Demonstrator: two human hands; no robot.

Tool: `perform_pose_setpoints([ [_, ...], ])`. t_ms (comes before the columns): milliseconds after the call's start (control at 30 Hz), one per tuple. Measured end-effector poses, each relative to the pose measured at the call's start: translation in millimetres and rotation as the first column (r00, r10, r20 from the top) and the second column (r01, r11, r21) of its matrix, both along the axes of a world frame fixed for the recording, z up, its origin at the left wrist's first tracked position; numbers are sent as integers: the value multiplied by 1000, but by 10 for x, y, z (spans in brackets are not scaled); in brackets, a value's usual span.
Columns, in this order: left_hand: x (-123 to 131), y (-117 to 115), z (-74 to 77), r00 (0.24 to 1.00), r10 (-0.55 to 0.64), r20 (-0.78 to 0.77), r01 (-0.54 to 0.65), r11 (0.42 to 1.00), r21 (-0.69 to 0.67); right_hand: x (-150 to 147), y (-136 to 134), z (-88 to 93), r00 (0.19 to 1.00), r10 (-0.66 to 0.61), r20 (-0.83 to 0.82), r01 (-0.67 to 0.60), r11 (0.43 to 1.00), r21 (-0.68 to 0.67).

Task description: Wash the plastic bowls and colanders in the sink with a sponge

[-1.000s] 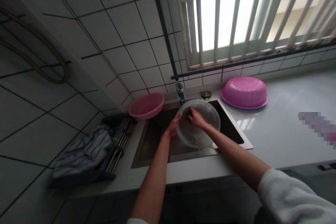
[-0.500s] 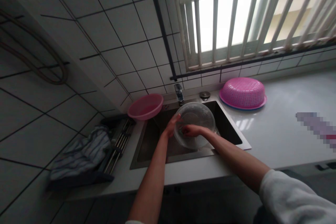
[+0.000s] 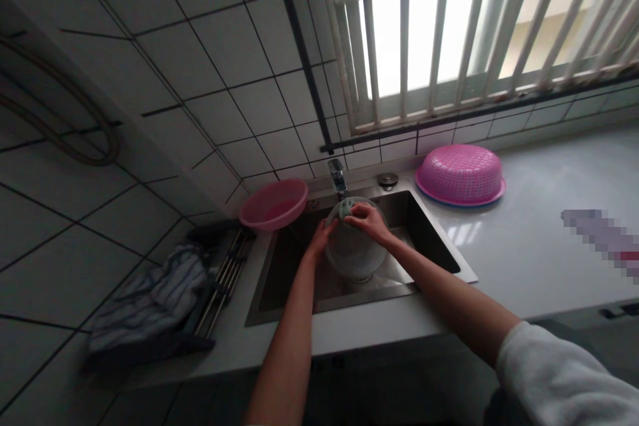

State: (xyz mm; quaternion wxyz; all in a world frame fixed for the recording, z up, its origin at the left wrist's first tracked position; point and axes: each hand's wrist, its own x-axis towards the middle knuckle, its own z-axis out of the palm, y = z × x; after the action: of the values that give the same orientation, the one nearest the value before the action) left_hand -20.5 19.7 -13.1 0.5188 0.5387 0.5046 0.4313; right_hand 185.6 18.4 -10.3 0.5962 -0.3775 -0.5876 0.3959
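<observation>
Over the sink (image 3: pixel 372 293), a translucent bowl (image 3: pixel 355 256) sits between the front and back edges. The left hand (image 3: pixel 319 239) grips the bowl's left side; the right hand (image 3: pixel 367 218) pinches a greenish cloth (image 3: pixel 346 208) at its far rim. The faucet (image 3: pixel 338 176) stands behind.

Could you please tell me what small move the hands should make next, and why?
I would probably wipe the green cloth a little further along the rim of the clear bowl: the right hand has the cloth in its grip at the bowl's far edge, and the left hand holds the bowl's left side over the sink.
</observation>
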Motion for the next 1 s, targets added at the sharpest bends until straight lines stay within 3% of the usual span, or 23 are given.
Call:
perform_pose_setpoints([
  [67,-3,3,-27,994,15,-107,-20,999,-46,11,14,38,993,-116,-21,116,993,22],
  [133,15,0,-43,982,0,-187,-6,999,-33,23,-8,92,989,-148,-12,149,988,32],
  [300,69,-12,-6,973,-39,-227,52,997,52,43,-118,145,963,-80,257,30,980,195],
  [433,46,-42,65,975,-38,-220,56,995,77,93,-124,105,825,-116,552,-24,970,240],
  [667,-45,-52,93,964,-55,-259,57,998,-2,177,-129,182,554,-321,768,97,941,323],
  [867,-22,9,18,955,-60,-292,85,994,72,21,-227,191,432,-311,846,-80,922,380],
  [1000,-32,10,-11,948,-64,-313,93,992,79,200,-186,84,371,-305,877,-179,903,390],
])
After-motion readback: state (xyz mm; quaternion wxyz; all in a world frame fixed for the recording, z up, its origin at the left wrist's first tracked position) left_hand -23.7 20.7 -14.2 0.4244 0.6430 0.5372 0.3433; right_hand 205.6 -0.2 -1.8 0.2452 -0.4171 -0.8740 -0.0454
